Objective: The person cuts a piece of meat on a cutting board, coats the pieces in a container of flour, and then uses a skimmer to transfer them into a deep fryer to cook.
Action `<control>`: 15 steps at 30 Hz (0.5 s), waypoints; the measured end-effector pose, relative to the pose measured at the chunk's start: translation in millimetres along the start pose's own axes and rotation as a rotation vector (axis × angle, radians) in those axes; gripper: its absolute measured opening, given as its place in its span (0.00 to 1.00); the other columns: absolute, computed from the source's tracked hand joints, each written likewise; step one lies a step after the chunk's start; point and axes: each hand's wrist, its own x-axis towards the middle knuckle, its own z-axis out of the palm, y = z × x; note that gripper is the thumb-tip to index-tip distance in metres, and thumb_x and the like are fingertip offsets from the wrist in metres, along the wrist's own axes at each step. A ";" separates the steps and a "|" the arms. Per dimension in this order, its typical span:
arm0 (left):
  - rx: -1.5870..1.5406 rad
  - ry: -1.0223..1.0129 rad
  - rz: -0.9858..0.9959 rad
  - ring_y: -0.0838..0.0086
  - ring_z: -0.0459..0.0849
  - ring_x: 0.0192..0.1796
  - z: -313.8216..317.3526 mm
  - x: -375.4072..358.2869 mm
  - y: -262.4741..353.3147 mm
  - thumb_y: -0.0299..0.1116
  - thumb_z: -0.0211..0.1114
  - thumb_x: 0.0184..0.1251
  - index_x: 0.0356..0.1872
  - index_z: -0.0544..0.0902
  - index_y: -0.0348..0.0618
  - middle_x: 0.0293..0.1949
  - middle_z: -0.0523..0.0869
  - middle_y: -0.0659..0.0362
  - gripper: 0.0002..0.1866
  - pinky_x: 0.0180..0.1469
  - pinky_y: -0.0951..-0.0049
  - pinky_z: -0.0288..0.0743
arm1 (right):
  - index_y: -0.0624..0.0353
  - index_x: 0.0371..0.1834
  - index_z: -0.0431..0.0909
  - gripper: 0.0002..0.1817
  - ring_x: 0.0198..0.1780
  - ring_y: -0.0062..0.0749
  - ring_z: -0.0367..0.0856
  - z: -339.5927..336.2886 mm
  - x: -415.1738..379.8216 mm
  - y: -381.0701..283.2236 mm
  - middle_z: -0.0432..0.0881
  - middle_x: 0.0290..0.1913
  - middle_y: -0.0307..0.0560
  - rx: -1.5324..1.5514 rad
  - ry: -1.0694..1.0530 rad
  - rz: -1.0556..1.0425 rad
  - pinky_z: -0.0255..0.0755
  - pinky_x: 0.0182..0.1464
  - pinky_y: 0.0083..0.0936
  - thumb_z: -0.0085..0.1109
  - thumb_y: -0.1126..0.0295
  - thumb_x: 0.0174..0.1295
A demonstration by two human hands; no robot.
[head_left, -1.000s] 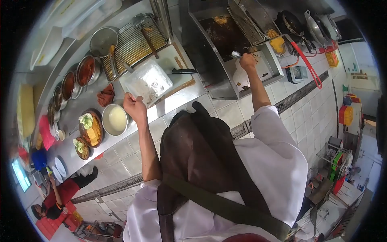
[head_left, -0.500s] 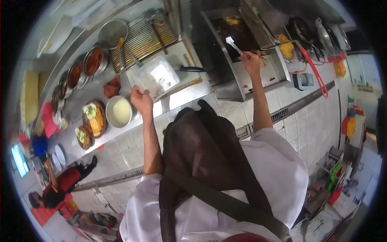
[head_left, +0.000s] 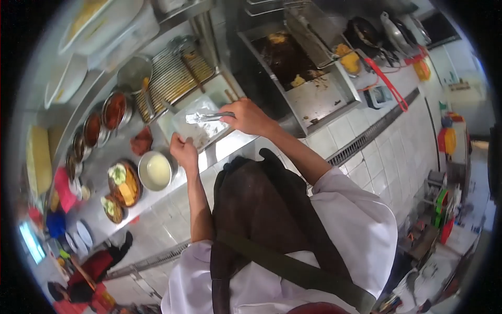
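Observation:
My left hand is closed on the near left corner of a clear plastic tub, which sits on a board on the steel counter. Held over this tub are silvery tongs, gripped at their near end by my right hand. A few pale bits lie in the bottom of the tub; the tips of the tongs blur into it. Close to my left hand stands a pot of creamy yellow liquid. Left of that, dark oval dishes carry sliced yellow food and greens.
Pans of red sauce line the counter's back. A wire rack lies behind the tub. To the right is a greasy griddle, with a red-handled tool beyond. Another person stands at the far left.
My right hand has swung left with the tongs, from over the griddle to over the tub. My left hand still holds the tub. The camera view has shifted slightly.

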 end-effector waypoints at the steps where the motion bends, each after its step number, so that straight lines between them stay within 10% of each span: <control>1: -0.055 -0.029 -0.005 0.77 0.57 0.21 0.4 2.8 8.0 0.17 0.56 0.40 0.18 0.59 0.41 0.16 0.58 0.63 0.13 0.24 0.74 0.55 | 0.62 0.41 0.82 0.13 0.31 0.43 0.83 -9.3 1.1 -3.0 0.83 0.31 0.58 0.091 -0.032 0.118 0.74 0.39 0.32 0.64 0.67 0.54; 6: -0.148 -0.093 0.006 0.81 0.55 0.22 19.9 17.2 22.9 0.15 0.54 0.42 0.18 0.58 0.43 0.17 0.56 0.66 0.14 0.24 0.77 0.51 | 0.62 0.40 0.83 0.11 0.31 0.31 0.84 -108.4 -17.6 55.4 0.85 0.28 0.51 -0.084 0.421 0.207 0.74 0.36 0.31 0.63 0.68 0.57; 10: -0.266 -0.101 -0.029 0.82 0.55 0.22 39.7 13.1 39.5 0.14 0.53 0.42 0.18 0.57 0.44 0.18 0.56 0.66 0.15 0.23 0.77 0.50 | 0.62 0.36 0.84 0.14 0.34 0.49 0.84 -231.1 -29.9 87.1 0.83 0.31 0.60 -0.512 0.651 0.432 0.75 0.38 0.38 0.62 0.61 0.56; 15: -0.242 -0.066 -0.018 0.82 0.56 0.22 76.5 10.9 52.7 0.15 0.53 0.41 0.17 0.57 0.44 0.18 0.57 0.66 0.15 0.24 0.78 0.50 | 0.65 0.33 0.83 0.13 0.41 0.56 0.83 -311.6 -1.3 200.9 0.82 0.36 0.65 -0.967 0.364 0.674 0.77 0.46 0.40 0.56 0.67 0.53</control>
